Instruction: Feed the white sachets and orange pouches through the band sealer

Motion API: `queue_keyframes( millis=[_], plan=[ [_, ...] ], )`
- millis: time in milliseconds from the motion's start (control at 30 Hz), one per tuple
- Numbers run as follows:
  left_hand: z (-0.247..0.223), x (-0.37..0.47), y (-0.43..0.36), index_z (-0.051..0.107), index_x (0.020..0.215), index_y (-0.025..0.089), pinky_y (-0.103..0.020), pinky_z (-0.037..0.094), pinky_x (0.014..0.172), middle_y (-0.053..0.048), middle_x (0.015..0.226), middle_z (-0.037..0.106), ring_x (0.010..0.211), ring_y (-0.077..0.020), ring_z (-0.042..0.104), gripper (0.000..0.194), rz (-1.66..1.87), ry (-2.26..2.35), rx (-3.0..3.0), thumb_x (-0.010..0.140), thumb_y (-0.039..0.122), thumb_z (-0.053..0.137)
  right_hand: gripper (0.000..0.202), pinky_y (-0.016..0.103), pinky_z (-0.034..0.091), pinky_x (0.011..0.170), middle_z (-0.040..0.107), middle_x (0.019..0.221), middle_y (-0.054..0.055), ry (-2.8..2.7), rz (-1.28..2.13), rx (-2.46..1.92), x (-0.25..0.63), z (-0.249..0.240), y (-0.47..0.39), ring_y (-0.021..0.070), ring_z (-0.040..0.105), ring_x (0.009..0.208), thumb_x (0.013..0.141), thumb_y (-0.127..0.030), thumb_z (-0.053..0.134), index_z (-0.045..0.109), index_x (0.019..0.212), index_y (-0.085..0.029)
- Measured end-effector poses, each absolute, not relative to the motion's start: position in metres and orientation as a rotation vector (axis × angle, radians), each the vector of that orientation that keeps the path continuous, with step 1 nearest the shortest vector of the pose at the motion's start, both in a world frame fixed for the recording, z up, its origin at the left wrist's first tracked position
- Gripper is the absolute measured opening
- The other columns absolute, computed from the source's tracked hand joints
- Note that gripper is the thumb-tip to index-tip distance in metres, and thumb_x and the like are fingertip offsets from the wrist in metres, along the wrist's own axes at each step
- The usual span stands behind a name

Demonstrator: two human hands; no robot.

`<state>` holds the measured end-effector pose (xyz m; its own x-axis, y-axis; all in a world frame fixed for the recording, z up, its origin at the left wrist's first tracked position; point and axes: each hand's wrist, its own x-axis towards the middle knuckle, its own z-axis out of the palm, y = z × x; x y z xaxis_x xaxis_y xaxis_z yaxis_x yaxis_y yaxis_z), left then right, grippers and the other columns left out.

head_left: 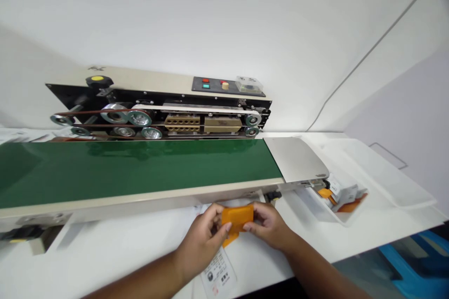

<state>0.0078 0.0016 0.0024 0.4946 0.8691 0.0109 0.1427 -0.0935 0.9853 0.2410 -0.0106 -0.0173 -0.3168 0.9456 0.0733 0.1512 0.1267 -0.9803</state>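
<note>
Nearest: printed packet lies on the bench | then left hand and right hand pinch the orange piece between them, one at each side | step, I judge: opening or folding it, the small view does not tell; next move calls for even grip | beyond: green belt

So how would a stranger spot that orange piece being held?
Find the long green conveyor belt, then look just below its near edge. There the left hand and right hand hold a flat orange piece between them. Being held sets it apart from the orange items in the white bin; its colour, from the printed white piece below.
</note>
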Motion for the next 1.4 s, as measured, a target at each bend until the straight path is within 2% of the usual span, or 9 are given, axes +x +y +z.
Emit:
queue_keyframes(
  millis=[133, 267, 433, 633, 700, 867, 1000, 1333, 1400],
  plan=[
    [0.004, 0.004, -0.001, 0.057, 0.102, 0.020, -0.030, 0.048, 0.072, -0.004, 0.090, 0.063, 0.080, -0.0189, 0.058, 0.021, 0.796, 0.782, 1.714, 0.092, 0.038, 0.060, 0.035, 0.026, 0.049, 0.068, 0.063, 0.077, 0.002, -1.781, 1.116, -1.122, 0.239, -0.003, -0.008, 0.0147, 0.059, 0.072, 0.098, -0.048, 0.055, 0.064, 0.080, -0.019],
    [0.002, 0.003, -0.002, 0.048, 0.136, 0.022, -0.029, 0.048, 0.070, -0.004, 0.090, 0.065, 0.076, -0.0183, 0.059, 0.045, 0.766, 0.717, 1.763, 0.094, 0.036, 0.058, 0.034, 0.026, 0.047, 0.070, 0.068, 0.083, 0.003, -1.994, 1.096, -1.042, 0.237, 0.003, -0.007, 0.0155, 0.060, 0.075, 0.098, -0.050, 0.055, 0.072, 0.096, -0.020],
    [0.002, 0.005, -0.001, 0.065, 0.107, 0.022, -0.027, 0.045, 0.066, -0.001, 0.080, 0.066, 0.069, -0.0160, 0.058, 0.019, 0.692, 0.844, 1.818, 0.095, 0.033, 0.056, 0.034, 0.025, 0.047, 0.063, 0.070, 0.075, 0.002, -1.910, 1.049, -1.094, 0.238, -0.006, -0.007, 0.0148, 0.062, 0.067, 0.090, -0.052, 0.066, 0.075, 0.091, -0.019],
    [0.004, 0.008, -0.001, 0.055, 0.085, 0.020, -0.023, 0.042, 0.061, 0.002, 0.069, 0.060, 0.063, -0.0131, 0.054, 0.013, 0.783, 0.911, 1.620, 0.093, 0.030, 0.057, 0.030, 0.024, 0.048, 0.059, 0.070, 0.074, 0.002, -1.770, 1.085, -1.200, 0.242, -0.012, -0.008, 0.0146, 0.061, 0.065, 0.089, -0.049, 0.068, 0.073, 0.089, -0.019],
    [0.003, 0.008, -0.001, 0.054, 0.085, 0.020, -0.023, 0.042, 0.061, 0.002, 0.070, 0.062, 0.064, -0.0134, 0.055, 0.013, 0.785, 0.923, 1.603, 0.094, 0.029, 0.057, 0.028, 0.024, 0.048, 0.060, 0.070, 0.075, 0.002, -1.735, 1.098, -1.219, 0.242, -0.014, -0.009, 0.0146, 0.062, 0.066, 0.089, -0.047, 0.068, 0.073, 0.090, -0.019],
    [0.001, 0.008, 0.001, 0.062, 0.110, 0.021, -0.025, 0.045, 0.065, 0.002, 0.072, 0.067, 0.066, -0.0144, 0.059, 0.017, 0.760, 0.910, 1.633, 0.094, 0.027, 0.059, 0.025, 0.025, 0.049, 0.063, 0.071, 0.079, 0.003, -1.715, 1.089, -1.217, 0.244, -0.017, -0.009, 0.0155, 0.063, 0.070, 0.091, -0.043, 0.066, 0.073, 0.091, -0.019],
    [0.003, 0.008, 0.003, 0.070, 0.100, 0.021, -0.025, 0.046, 0.066, 0.001, 0.075, 0.068, 0.068, -0.0146, 0.060, 0.014, 0.765, 0.955, 1.695, 0.093, 0.026, 0.059, 0.022, 0.025, 0.048, 0.061, 0.071, 0.077, 0.003, -1.735, 1.037, -1.204, 0.244, -0.017, -0.009, 0.0153, 0.063, 0.068, 0.091, -0.041, 0.066, 0.073, 0.090, -0.020],
    [0.003, 0.010, 0.003, 0.065, 0.084, 0.019, -0.023, 0.039, 0.062, 0.003, 0.071, 0.060, 0.066, -0.0133, 0.053, 0.002, 0.633, 0.980, 1.837, 0.084, 0.019, 0.067, 0.019, 0.024, 0.045, 0.061, 0.070, 0.074, 0.002, -1.844, 0.796, -1.121, 0.244, -0.011, -0.009, 0.0142, 0.062, 0.065, 0.094, -0.037, 0.062, 0.070, 0.088, -0.020],
    [0.002, 0.009, 0.003, 0.064, 0.079, 0.018, -0.024, 0.037, 0.062, 0.003, 0.070, 0.058, 0.065, -0.0133, 0.051, 0.008, 0.666, 0.990, 1.889, 0.087, 0.020, 0.064, 0.021, 0.024, 0.044, 0.059, 0.067, 0.072, 0.001, -1.848, 0.794, -1.112, 0.244, -0.012, -0.009, 0.0139, 0.060, 0.063, 0.094, -0.040, 0.062, 0.069, 0.088, -0.020]
  ],
)
